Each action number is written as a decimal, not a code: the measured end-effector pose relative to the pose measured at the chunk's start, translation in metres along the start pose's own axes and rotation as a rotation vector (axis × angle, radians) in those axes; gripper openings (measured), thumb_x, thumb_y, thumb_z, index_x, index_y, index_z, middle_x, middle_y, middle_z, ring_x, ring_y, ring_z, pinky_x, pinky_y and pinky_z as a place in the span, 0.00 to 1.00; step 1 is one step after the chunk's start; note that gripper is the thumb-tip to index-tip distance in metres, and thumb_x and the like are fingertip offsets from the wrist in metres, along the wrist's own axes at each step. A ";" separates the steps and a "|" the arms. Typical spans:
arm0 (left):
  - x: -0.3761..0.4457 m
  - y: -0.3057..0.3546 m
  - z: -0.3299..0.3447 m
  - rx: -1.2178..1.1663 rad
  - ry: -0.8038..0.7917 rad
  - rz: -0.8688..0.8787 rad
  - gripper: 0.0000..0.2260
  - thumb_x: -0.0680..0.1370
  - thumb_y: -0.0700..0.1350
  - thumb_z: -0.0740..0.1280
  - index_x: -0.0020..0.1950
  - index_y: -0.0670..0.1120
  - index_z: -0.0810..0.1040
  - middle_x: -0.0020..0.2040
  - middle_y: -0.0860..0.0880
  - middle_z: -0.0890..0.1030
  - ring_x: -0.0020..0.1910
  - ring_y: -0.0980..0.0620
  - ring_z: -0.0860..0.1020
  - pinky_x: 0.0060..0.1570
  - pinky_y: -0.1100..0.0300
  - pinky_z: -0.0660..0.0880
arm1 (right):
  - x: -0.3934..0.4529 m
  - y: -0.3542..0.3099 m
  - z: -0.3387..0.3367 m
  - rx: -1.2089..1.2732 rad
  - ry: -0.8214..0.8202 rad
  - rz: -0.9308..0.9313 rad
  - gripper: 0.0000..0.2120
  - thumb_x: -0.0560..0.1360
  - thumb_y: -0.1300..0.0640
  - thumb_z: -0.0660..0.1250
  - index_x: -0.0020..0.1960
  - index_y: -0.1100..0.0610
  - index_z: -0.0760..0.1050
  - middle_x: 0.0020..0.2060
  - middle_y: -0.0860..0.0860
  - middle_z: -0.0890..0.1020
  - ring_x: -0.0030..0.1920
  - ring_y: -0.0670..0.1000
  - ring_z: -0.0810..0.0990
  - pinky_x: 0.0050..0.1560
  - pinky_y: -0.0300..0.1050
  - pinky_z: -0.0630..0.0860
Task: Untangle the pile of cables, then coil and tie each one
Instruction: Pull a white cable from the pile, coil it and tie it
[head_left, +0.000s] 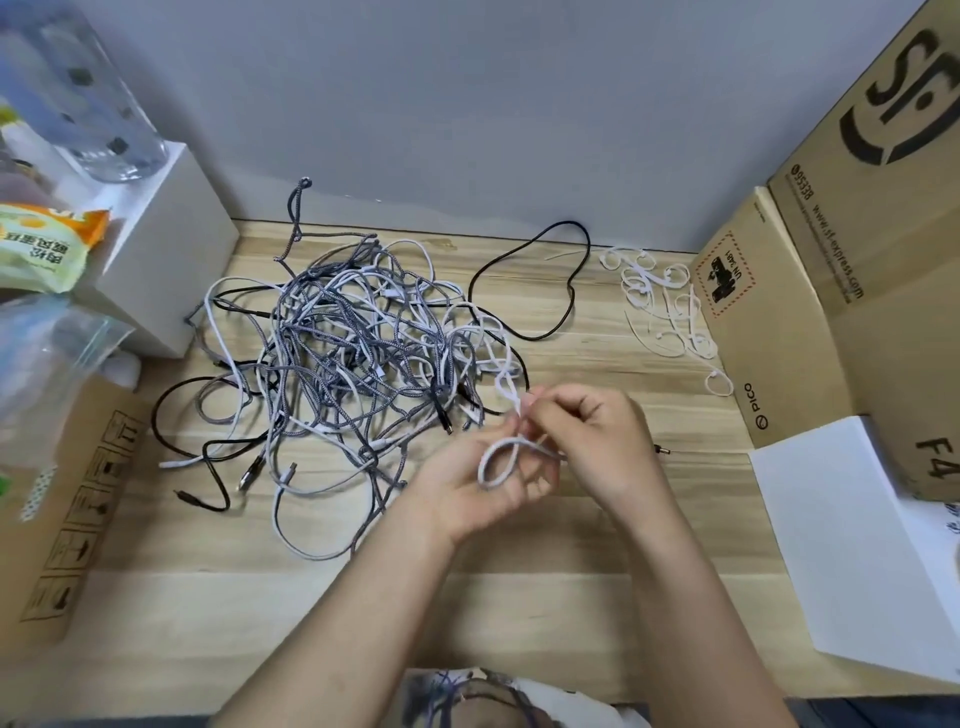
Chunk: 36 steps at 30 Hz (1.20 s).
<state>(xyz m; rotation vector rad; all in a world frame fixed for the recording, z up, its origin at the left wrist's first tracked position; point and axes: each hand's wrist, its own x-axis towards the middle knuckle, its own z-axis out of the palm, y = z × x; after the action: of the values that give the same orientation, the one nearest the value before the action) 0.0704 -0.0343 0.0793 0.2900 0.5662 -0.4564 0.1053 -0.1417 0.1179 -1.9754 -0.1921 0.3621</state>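
Observation:
A tangled pile of cables, grey braided, white and black, lies on the wooden table at centre left. One white cable runs out of the pile's right side and forms a small loop between my hands. My left hand lies palm up under that loop, its fingers curled round it. My right hand pinches the same white cable just above the loop. A black cable arcs toward the back wall. A heap of white ties lies at the back right.
Cardboard boxes stand along the right side, with white sheets in front of them. A white box with a snack bag on it and a clear plastic bag stand at the left. Another cardboard box flanks the left edge.

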 end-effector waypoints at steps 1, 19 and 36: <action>0.000 0.008 0.004 0.039 0.010 0.051 0.08 0.73 0.43 0.62 0.48 0.46 0.79 0.49 0.48 0.82 0.39 0.50 0.81 0.40 0.58 0.77 | -0.001 0.002 0.001 -0.043 -0.021 0.004 0.10 0.66 0.53 0.65 0.27 0.49 0.78 0.24 0.47 0.78 0.28 0.43 0.74 0.35 0.45 0.71; -0.023 0.019 -0.016 0.855 -0.270 0.003 0.13 0.77 0.46 0.61 0.37 0.45 0.81 0.27 0.50 0.71 0.22 0.57 0.67 0.24 0.68 0.66 | 0.021 -0.013 0.015 0.989 -0.262 0.443 0.08 0.75 0.62 0.60 0.52 0.64 0.73 0.25 0.49 0.76 0.24 0.44 0.74 0.27 0.35 0.74; 0.049 0.128 0.021 -0.031 0.243 0.235 0.16 0.83 0.41 0.51 0.37 0.42 0.69 0.26 0.48 0.75 0.21 0.53 0.76 0.32 0.62 0.76 | -0.001 -0.058 0.015 0.177 -0.044 -0.278 0.14 0.68 0.55 0.66 0.26 0.57 0.68 0.24 0.46 0.66 0.28 0.42 0.63 0.31 0.36 0.62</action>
<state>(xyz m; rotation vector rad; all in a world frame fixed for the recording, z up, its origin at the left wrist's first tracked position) 0.1791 0.0515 0.0857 0.3801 0.7658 -0.1858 0.1007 -0.1051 0.1654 -1.7390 -0.4429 0.2329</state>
